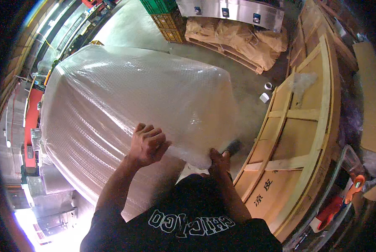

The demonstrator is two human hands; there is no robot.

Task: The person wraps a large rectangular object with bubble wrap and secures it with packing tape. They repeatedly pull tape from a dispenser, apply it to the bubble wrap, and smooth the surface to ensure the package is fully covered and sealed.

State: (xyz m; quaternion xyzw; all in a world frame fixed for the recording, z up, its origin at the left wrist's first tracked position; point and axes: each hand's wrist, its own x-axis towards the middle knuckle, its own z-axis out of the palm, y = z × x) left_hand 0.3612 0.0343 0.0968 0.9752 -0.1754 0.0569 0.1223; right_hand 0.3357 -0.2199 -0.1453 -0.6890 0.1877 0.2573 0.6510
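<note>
A large boxy object wrapped in clear bubble wrap (125, 84) stands in front of me; what lies under the wrap cannot be made out. My left hand (148, 145) is closed in a fist at the near side, gripping the bubble wrap, with tight folds running toward it. Lower and to the right, my right hand (220, 163) is closed on the wrap's near edge. Between the two hands the film forms a bunched, pale strip. Part of the right hand's fingers is hidden by the hand itself.
A wooden crate panel (295, 115) leans along my right. Beyond the wrapped object are a pallet with brown paper-covered goods (238, 38), a steel panel with knobs (234, 12) and stacked plastic crates (167, 25). An orange-handled tool (355, 189) lies far right.
</note>
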